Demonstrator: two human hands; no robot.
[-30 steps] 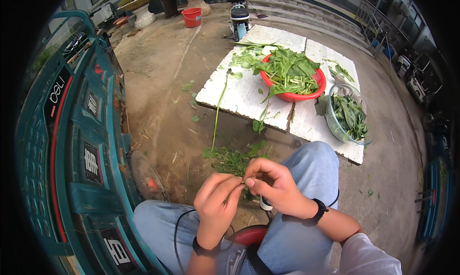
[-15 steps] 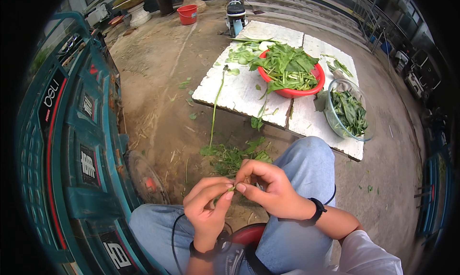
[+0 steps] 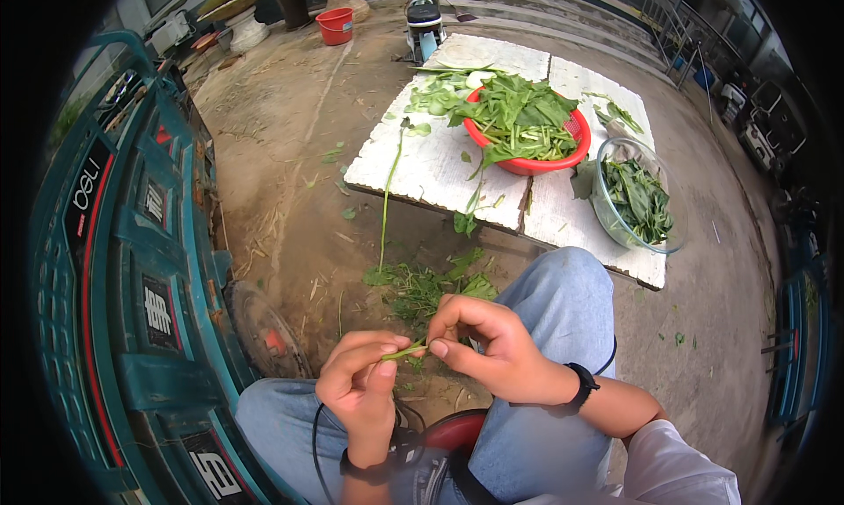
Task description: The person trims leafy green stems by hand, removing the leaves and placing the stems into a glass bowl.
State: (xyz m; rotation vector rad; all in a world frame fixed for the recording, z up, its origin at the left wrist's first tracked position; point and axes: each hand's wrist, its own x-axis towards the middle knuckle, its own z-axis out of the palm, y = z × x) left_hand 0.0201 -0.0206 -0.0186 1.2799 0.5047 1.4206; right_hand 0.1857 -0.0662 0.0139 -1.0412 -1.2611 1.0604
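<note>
A short green stem piece [image 3: 406, 352] runs between my two hands above my knees. My left hand [image 3: 360, 389] pinches its left end with thumb and fingers. My right hand [image 3: 483, 347] pinches the right end. Below them, on the ground, lies a heap of green trimmings [image 3: 422, 285]. A red basin [image 3: 527, 164] piled with leafy greens stands on the white board [image 3: 431, 167] ahead. A clear bowl [image 3: 615, 228] with picked leaves stands to its right.
A teal vehicle body [image 3: 132, 268] fills the left side, close to my left knee. A long stalk [image 3: 387, 197] hangs off the board's front edge. Far back stand a red bucket [image 3: 335, 25] and a parked scooter [image 3: 425, 21]. Bare concrete lies to the right.
My hands have come a little apart and lower, the stem piece now stretched between them. The view has tilted slightly.
</note>
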